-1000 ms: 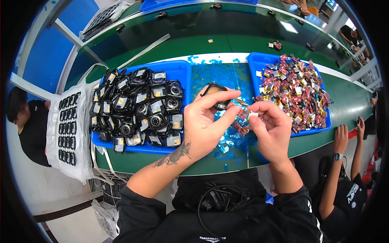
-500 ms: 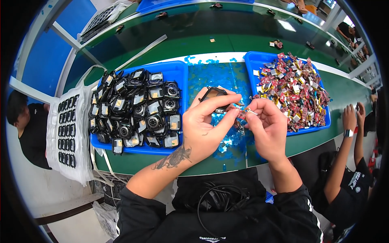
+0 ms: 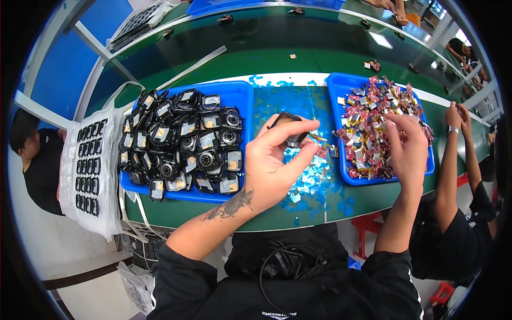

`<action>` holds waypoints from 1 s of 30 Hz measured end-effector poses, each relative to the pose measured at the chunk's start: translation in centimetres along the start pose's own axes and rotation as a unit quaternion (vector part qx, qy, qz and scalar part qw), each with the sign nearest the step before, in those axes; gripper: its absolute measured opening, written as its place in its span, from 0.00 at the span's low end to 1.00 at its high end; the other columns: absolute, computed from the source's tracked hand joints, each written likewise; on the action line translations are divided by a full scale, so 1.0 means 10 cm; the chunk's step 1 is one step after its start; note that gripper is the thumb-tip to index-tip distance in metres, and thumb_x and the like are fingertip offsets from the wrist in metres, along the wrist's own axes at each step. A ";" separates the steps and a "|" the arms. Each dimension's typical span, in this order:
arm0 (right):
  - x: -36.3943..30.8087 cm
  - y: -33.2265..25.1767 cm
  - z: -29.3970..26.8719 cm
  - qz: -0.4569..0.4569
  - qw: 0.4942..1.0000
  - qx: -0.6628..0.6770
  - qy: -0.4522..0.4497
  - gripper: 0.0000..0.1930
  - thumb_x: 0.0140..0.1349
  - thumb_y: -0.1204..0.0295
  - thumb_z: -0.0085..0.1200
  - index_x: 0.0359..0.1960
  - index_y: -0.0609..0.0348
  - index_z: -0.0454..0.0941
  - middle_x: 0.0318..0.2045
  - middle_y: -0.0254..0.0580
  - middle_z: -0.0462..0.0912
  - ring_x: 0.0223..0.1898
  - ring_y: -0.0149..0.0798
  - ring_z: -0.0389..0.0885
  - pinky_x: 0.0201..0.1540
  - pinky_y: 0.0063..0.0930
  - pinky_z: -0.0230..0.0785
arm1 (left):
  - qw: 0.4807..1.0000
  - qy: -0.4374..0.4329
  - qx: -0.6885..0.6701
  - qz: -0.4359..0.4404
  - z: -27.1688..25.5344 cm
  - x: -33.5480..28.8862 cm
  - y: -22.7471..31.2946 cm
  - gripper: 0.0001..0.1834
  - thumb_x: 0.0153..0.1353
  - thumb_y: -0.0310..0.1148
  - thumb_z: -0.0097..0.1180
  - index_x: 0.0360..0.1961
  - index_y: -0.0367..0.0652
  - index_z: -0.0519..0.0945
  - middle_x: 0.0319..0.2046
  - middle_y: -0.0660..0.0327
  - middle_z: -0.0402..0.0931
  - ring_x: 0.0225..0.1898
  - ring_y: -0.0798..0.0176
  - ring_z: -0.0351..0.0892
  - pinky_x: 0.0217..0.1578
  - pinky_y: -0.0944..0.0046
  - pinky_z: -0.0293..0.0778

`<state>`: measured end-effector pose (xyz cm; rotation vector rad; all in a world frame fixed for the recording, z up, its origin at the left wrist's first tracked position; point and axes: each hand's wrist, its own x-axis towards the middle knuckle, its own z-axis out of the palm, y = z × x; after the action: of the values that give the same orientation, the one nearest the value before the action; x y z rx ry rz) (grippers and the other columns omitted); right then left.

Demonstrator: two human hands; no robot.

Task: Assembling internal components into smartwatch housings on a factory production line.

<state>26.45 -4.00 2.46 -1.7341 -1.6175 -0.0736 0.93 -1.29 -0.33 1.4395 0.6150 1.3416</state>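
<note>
My left hand [image 3: 272,160] is closed round a black smartwatch case [image 3: 288,128], held above the middle of the bench. A small red circuit board piece [image 3: 321,151] with parts attached juts out by its thumb tip, next to the case. My right hand [image 3: 408,146] is raised over the right-hand blue tray [image 3: 348,173], thumb and fingers apart and partly curled, with nothing visible between them. Beneath it, that tray is heaped with small red circuit boards with silvery and yellow pieces [image 3: 368,122].
Left of my hands, another blue tray [image 3: 249,106] holds piled black watch cases [image 3: 176,144]. Blue film scraps [image 3: 314,186] litter the green bench [image 3: 272,216] between the trays. A white sheet of watch parts [image 3: 109,186] stands far left. A co-worker's hands [image 3: 457,120] are at right.
My right hand has left the red circuit piece beside my left hand and moved right, over the tray of red boards. My left hand still holds the watch case.
</note>
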 end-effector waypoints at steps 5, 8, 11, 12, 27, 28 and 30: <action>-0.09 -0.53 0.06 -0.187 0.968 0.144 -0.088 0.25 0.41 0.72 0.71 0.46 0.56 0.81 0.45 0.46 0.79 0.48 0.49 0.78 0.48 0.38 0.72 | 1.000 -0.016 -0.004 -0.021 0.03 -0.03 0.04 0.18 0.55 0.12 0.58 0.48 0.28 0.77 0.43 0.57 0.74 0.44 0.67 0.75 0.47 0.69 0.73; -0.22 -0.69 0.32 -0.269 0.945 0.161 -0.088 0.22 0.42 0.76 0.69 0.42 0.61 0.80 0.38 0.45 0.81 0.38 0.45 0.81 0.39 0.35 0.74 | 0.994 -0.020 -0.076 -0.072 0.01 -0.03 0.00 0.18 0.57 0.14 0.56 0.51 0.28 0.75 0.46 0.56 0.74 0.47 0.65 0.76 0.49 0.66 0.75; -0.28 -0.64 0.41 -0.240 0.951 0.193 -0.037 0.15 0.48 0.80 0.65 0.40 0.65 0.80 0.33 0.45 0.81 0.33 0.43 0.82 0.36 0.31 0.74 | 0.989 -0.024 -0.108 -0.100 0.02 0.00 0.02 0.19 0.58 0.16 0.57 0.52 0.28 0.75 0.46 0.55 0.75 0.46 0.65 0.78 0.48 0.65 0.75; -0.33 -0.63 0.40 -0.189 0.955 0.226 -0.020 0.11 0.52 0.81 0.63 0.38 0.66 0.79 0.31 0.44 0.82 0.31 0.40 0.82 0.35 0.29 0.74 | 0.983 -0.019 -0.145 -0.112 0.03 0.00 0.05 0.19 0.58 0.17 0.57 0.52 0.28 0.75 0.46 0.55 0.75 0.44 0.65 0.79 0.48 0.66 0.75; -0.32 -0.72 0.40 -0.075 0.946 0.313 -0.046 0.13 0.54 0.80 0.61 0.43 0.64 0.80 0.34 0.41 0.81 0.36 0.32 0.78 0.36 0.22 0.70 | 0.990 -0.035 0.134 -0.010 -0.01 0.00 -0.02 0.05 0.55 0.26 0.63 0.31 0.35 0.84 0.29 0.59 0.81 0.33 0.67 0.78 0.36 0.68 0.72; -0.27 -0.75 0.39 -0.077 0.933 0.340 -0.088 0.11 0.52 0.82 0.61 0.39 0.64 0.80 0.33 0.41 0.81 0.33 0.34 0.78 0.33 0.23 0.68 | 0.991 -0.034 0.132 -0.011 0.00 -0.01 0.00 0.05 0.54 0.25 0.63 0.31 0.36 0.84 0.28 0.61 0.80 0.35 0.66 0.77 0.36 0.68 0.72; -0.20 -0.72 0.37 -0.081 0.934 0.332 -0.108 0.10 0.52 0.82 0.61 0.37 0.65 0.80 0.32 0.41 0.81 0.32 0.33 0.78 0.33 0.23 0.68 | 0.989 -0.043 0.133 -0.036 0.00 0.00 0.04 0.05 0.54 0.25 0.63 0.32 0.36 0.84 0.28 0.61 0.79 0.35 0.67 0.77 0.37 0.69 0.72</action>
<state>18.09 -4.24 2.22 -1.1097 -1.6780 0.5453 0.78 -1.44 0.05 1.6640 0.8044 1.1655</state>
